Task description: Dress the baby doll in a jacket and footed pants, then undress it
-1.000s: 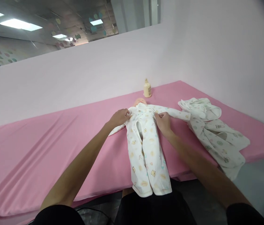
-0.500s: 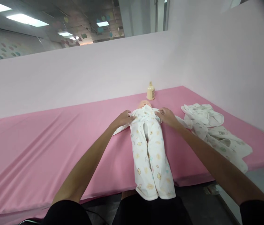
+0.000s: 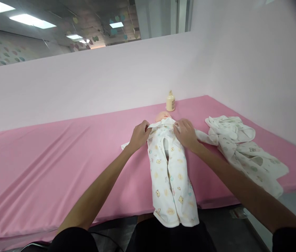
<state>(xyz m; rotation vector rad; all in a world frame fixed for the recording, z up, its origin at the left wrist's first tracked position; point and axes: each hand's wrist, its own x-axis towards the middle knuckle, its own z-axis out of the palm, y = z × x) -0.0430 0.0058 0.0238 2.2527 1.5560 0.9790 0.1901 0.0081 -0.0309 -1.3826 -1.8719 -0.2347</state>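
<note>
A baby doll [image 3: 163,115] lies on its back on the pink-covered bed, its head away from me. It wears a white top and white baby pants [image 3: 187,182] printed with small bears, with an open slit at the crotch. My left hand [image 3: 139,135] is closed on cloth at the left of the doll's waist. On the opposite side, my right hand [image 3: 186,133] has its fingers curled over the cloth at the same height. Whether they grip the pants' waistband or the top's hem, I cannot tell. The pant legs hang over the bed's near edge.
Behind the doll's head stands a cream pump bottle [image 3: 170,102]. Crumpled white printed baby clothes [image 3: 255,157] lie to the right. The pink sheet [image 3: 45,168] stretches left, and a white wall [image 3: 98,80] borders the back and right.
Both hands have closed more firmly on the cloth at the waist, and the cloth edge there is lifted and stretched between them. The left sleeve lies a little farther out.
</note>
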